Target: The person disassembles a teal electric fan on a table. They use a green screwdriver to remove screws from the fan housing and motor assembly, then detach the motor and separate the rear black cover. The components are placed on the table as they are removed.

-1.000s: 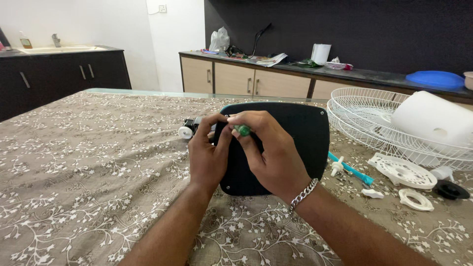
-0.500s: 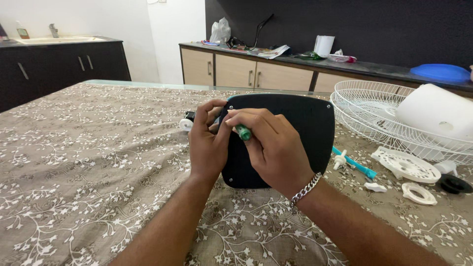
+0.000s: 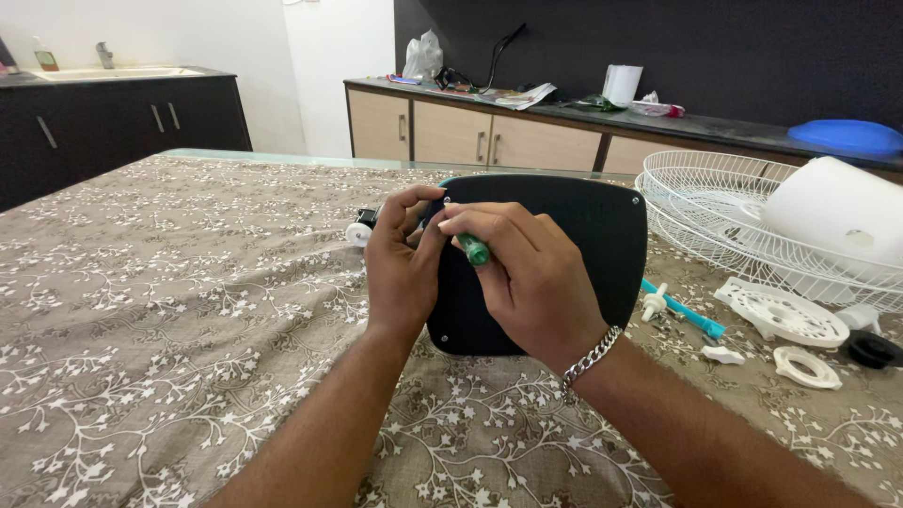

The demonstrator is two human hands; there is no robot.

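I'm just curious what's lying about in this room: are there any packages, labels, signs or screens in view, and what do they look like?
No screens or signs show.
Knotted white plastic bag: left end of the back counter, crumpled, upright.
Loose printed papers: on the counter right of the bag, flat, pale.
White paper roll: mid counter, upright cylinder.
Small bottle with orange liquid: beside the sink at far left; any label too small to tell.

Both forearms reach forward; left hand (image 3: 403, 268) curled, fingertips pinched near the right hand (image 3: 527, 277), whose fingers close in a grip
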